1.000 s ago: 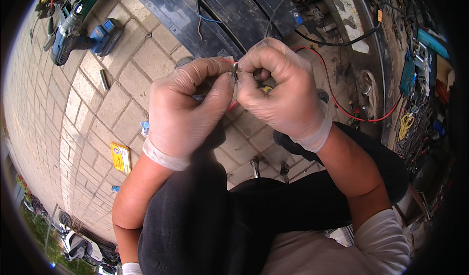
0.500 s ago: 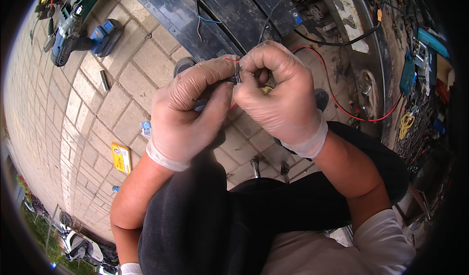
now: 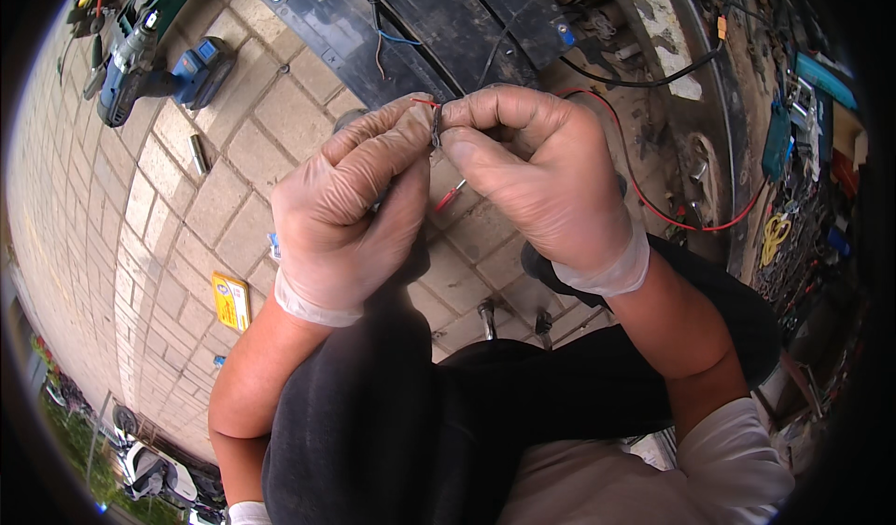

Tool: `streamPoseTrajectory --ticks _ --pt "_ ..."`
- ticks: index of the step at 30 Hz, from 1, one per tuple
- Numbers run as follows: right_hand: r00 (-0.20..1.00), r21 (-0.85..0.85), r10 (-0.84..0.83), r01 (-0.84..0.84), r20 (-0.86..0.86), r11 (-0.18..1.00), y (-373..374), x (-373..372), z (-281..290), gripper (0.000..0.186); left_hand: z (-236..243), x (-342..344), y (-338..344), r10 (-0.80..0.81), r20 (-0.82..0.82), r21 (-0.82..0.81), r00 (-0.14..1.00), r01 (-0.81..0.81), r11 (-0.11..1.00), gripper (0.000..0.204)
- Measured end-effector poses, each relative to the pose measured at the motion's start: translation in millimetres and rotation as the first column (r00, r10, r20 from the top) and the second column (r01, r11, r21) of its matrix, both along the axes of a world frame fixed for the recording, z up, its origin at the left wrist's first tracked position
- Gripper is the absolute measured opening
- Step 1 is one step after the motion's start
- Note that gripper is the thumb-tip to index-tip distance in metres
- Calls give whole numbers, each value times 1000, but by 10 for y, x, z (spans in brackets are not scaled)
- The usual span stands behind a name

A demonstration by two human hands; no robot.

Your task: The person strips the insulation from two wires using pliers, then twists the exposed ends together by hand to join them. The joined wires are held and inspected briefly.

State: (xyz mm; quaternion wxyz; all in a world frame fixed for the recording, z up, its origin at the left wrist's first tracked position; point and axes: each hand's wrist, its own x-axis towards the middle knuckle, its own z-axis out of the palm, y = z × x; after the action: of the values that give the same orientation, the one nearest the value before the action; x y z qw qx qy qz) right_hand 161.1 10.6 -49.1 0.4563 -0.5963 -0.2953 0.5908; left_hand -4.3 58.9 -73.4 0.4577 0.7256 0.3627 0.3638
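Both my hands wear thin translucent gloves and meet above the paving, in front of the dark batteries or cases (image 3: 420,35). With my left hand (image 3: 350,194) I pinch a wire; a short red end (image 3: 425,102) shows at the fingertips. A dark, twisted-looking wire (image 3: 436,126) runs upright between the two sets of fingertips. My right hand (image 3: 551,175) has its thumb and forefinger closed on that dark wire. How the red and dark pieces join is hidden by the fingers. Below the hands, a small red-handled tool (image 3: 450,196), like a screwdriver, is in view.
A blue cordless power tool (image 3: 154,77), a metal socket (image 3: 198,154) and a yellow packet (image 3: 231,301) lie on the paving at left. A red cable (image 3: 644,189) loops on the right towards cluttered tools and a yellow-handled item (image 3: 776,234). Black cables cross the dark cases.
Both hands have shifted slightly left, still pinching the wire. My right fingers have straightened and the hand has turned a little. The red-handled tool below is more exposed.
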Motion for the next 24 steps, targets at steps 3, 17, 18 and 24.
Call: streamPoseTrajectory --ticks 3,17,18,24 --pt "1000 -8 19 -19 -18 1000 22 18 -15 13 4 2 5 -11 -30 15 999 12 1000 25" --pt "969 173 0 -44 249 984 -10 22 -240 7 96 102 10 117 144 -626 983 -1 780 23" --pt "957 195 20 -80 291 977 7 45 -248 8 134 88 19 136 126 -714 983 -5 701 23" --pt "933 159 89 -152 348 976 22 118 -197 5 138 146 83 152 198 -825 968 81 560 33"
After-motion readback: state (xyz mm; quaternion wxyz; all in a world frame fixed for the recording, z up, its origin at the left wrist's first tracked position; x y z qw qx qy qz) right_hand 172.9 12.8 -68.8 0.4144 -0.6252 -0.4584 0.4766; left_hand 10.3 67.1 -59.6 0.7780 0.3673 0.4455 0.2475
